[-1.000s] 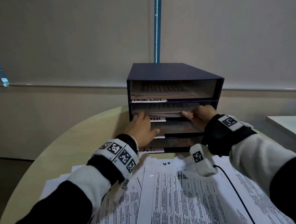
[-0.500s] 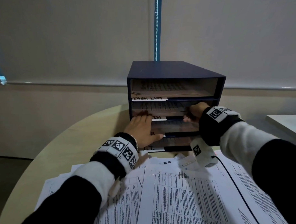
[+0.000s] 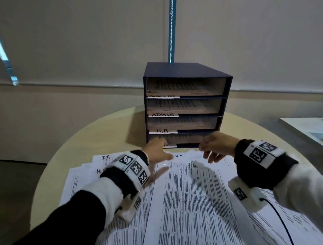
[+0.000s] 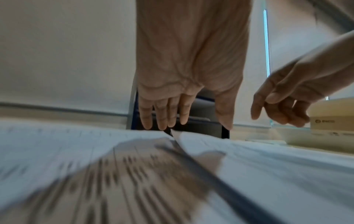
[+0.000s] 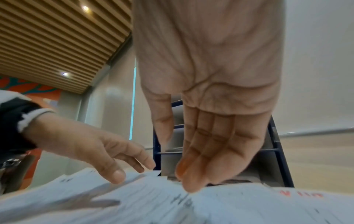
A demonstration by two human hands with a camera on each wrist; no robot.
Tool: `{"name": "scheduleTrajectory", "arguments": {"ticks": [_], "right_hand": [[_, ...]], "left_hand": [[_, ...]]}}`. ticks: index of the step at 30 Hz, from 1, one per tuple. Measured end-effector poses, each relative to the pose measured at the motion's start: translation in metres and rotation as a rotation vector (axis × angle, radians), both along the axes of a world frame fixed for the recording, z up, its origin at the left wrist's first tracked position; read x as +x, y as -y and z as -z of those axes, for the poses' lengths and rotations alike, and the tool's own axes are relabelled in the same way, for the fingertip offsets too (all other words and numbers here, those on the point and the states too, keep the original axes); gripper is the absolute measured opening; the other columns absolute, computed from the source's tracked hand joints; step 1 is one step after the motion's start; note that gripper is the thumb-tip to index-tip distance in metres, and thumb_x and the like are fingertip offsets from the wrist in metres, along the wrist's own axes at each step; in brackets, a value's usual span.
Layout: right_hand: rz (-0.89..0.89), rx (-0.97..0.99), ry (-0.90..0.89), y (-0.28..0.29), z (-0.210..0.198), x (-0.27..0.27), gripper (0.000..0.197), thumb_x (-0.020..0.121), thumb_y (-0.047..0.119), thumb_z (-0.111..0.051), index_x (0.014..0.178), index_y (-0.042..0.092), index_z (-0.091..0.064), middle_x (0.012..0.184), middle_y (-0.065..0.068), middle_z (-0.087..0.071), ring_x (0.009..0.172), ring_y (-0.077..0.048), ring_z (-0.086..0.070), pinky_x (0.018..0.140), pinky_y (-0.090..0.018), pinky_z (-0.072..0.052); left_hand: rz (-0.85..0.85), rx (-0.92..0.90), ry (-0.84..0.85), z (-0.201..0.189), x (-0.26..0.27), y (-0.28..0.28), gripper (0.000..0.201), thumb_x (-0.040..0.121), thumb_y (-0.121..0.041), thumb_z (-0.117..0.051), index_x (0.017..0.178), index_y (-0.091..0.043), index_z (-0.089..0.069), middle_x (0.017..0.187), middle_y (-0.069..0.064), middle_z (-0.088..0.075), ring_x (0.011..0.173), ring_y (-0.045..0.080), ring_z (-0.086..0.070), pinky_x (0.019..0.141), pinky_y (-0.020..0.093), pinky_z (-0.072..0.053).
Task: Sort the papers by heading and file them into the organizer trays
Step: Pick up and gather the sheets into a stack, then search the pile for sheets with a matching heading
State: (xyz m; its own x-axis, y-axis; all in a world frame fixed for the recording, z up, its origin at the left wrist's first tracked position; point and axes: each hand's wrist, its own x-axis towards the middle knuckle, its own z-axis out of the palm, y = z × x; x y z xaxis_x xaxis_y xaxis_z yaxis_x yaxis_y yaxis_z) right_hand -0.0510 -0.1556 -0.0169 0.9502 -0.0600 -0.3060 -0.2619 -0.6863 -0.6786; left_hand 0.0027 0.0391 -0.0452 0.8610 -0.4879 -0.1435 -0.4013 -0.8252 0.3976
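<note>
A dark blue organizer (image 3: 186, 70) with several trays stands at the table's far side; labels read TASK LIST (image 3: 163, 96), ADMIN (image 3: 162, 114) and H.R. (image 3: 163, 131). Each tray holds printed sheets. A spread of printed papers (image 3: 187, 202) covers the table in front, the top sheet headed H.R. in handwriting. My left hand (image 3: 157, 152) hovers open just before the bottom tray's left end, fingers straight (image 4: 162, 115). My right hand (image 3: 214, 147) hovers open before the bottom tray's right end, fingers relaxed (image 5: 206, 151). Neither hand holds anything.
The round beige table (image 3: 105, 131) shows bare wood left and right of the organizer. A white surface (image 3: 310, 127) lies at the far right. A black cable (image 3: 281, 222) runs over the papers from my right wrist. A blind-covered wall stands behind.
Both hands have drawn back and down from the ADMIN tray, where they were pushing a sheet in. They now hover empty over the paper pile near the bottom tray.
</note>
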Motion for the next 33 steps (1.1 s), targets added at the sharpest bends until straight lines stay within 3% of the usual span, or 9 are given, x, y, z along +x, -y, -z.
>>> {"name": "scheduleTrajectory", "arguments": {"ticks": [6,11,16,19,21,24,27,29,33], "right_hand": [[-0.145,-0.258,-0.15,-0.009,0.031,-0.043,0.015,0.092,0.021,-0.053,0.099,0.013,-0.064,0.074,0.004,-0.06,0.063,-0.007,-0.054,0.052,-0.016,-0.042],[-0.119,-0.328,-0.137,-0.008,0.047,-0.061,0.026,0.085,0.024,-0.064,0.108,0.013,-0.066,0.093,0.001,-0.059,0.083,-0.012,-0.055,0.061,-0.021,-0.052],[-0.071,-0.332,-0.08,-0.008,0.054,-0.063,0.029,0.079,0.024,-0.071,0.105,0.012,-0.065,0.092,0.001,-0.057,0.086,-0.014,-0.053,0.06,-0.017,-0.043],[-0.014,-0.294,-0.09,-0.006,0.056,-0.061,0.041,0.079,0.025,-0.072,0.115,0.012,-0.058,0.099,0.001,-0.049,0.088,-0.015,-0.05,0.057,-0.017,-0.044],[0.054,-0.253,-0.094,-0.003,0.056,-0.06,0.055,0.078,0.028,-0.072,0.125,0.012,-0.047,0.112,-0.005,-0.044,0.097,-0.018,-0.048,0.069,-0.025,-0.052],[0.191,-0.25,-0.043,0.008,0.059,-0.054,0.081,0.074,0.037,-0.074,0.135,0.011,-0.028,0.134,-0.017,-0.033,0.117,-0.032,-0.046,0.097,-0.044,-0.047],[0.325,-0.01,-0.012,0.023,0.059,-0.047,0.089,0.075,0.037,-0.074,0.138,0.006,-0.019,0.131,-0.021,-0.043,0.104,-0.029,-0.05,0.073,-0.038,-0.05],[0.4,0.209,-0.024,0.032,0.06,-0.046,0.072,0.078,0.031,-0.073,0.13,0.005,-0.03,0.109,-0.013,-0.054,0.087,-0.023,-0.054,0.066,-0.032,-0.048],[0.405,0.487,-0.023,0.038,0.063,-0.054,0.009,0.091,0.008,-0.056,0.084,0.007,-0.052,0.072,-0.009,-0.048,0.057,-0.017,-0.045,0.051,-0.024,-0.038]], "left_hand": [[0.007,0.187,-0.084,0.034,-0.015,0.005,0.096,0.079,-0.045,-0.068,0.148,-0.009,-0.012,0.151,0.013,-0.022,0.139,0.028,-0.022,0.112,0.042,-0.028],[-0.005,0.232,0.088,0.027,-0.024,0.008,0.078,0.074,-0.036,-0.075,0.135,-0.011,-0.034,0.139,0.01,-0.026,0.132,0.028,-0.025,0.103,0.044,-0.037],[0.026,-0.09,0.14,0.026,-0.036,0.008,0.021,0.084,0.002,-0.05,0.087,-0.018,-0.042,0.107,0.01,-0.049,0.095,0.025,-0.046,0.076,0.033,-0.043],[0.018,-0.325,0.107,0.019,-0.043,0.006,0.016,0.09,0.0,-0.047,0.084,-0.014,-0.044,0.092,0.011,-0.057,0.067,0.015,-0.046,0.051,0.017,-0.038],[0.009,-0.467,0.065,0.015,-0.047,0.004,0.013,0.092,-0.003,-0.049,0.085,-0.013,-0.045,0.084,0.004,-0.053,0.059,0.008,-0.043,0.045,0.01,-0.035],[-0.103,-0.676,-0.019,0.014,-0.045,0.003,0.014,0.093,-0.004,-0.048,0.086,-0.016,-0.046,0.09,0.001,-0.052,0.073,0.011,-0.048,0.061,0.019,-0.039],[-0.279,-0.81,-0.072,0.017,-0.036,0.002,0.01,0.093,-0.006,-0.048,0.102,-0.011,-0.05,0.11,0.012,-0.054,0.101,0.025,-0.051,0.087,0.032,-0.044],[-0.394,-0.886,-0.139,0.02,-0.025,0.0,0.018,0.093,-0.007,-0.049,0.111,-0.006,-0.05,0.112,0.015,-0.053,0.113,0.034,-0.049,0.101,0.042,-0.039],[-0.518,-1.025,-0.205,0.02,0.0,0.001,0.018,0.094,-0.005,-0.049,0.111,-0.002,-0.053,0.108,0.011,-0.057,0.11,0.027,-0.052,0.1,0.035,-0.041]]}}
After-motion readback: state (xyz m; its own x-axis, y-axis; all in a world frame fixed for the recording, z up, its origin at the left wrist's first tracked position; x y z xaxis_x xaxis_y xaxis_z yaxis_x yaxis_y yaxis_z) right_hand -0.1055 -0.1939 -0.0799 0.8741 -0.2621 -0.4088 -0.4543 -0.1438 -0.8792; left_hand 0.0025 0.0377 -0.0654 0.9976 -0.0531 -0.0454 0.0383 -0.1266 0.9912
